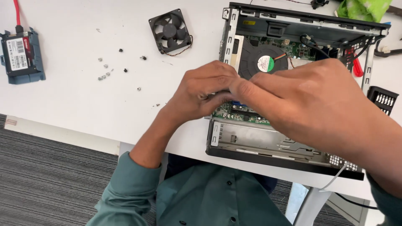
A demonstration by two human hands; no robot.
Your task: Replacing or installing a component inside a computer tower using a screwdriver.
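Note:
An opened small desktop computer case (268, 142) lies on the white table, its green motherboard (234, 114) and round black cooler fan (261, 62) exposed. My left hand (203, 90) and my right hand (310, 100) meet over the motherboard's near-left part. Both sets of fingers pinch together on a thin dark part at the board, mostly hidden under the fingers. What the part is cannot be made out.
A loose black case fan (170, 31) lies on the white table (75, 100) left of the case. Several small screws (105, 71) are scattered nearby. A drive in a blue caddy (21, 56) with a red cable sits far left. A black bit holder (383, 99) stands right.

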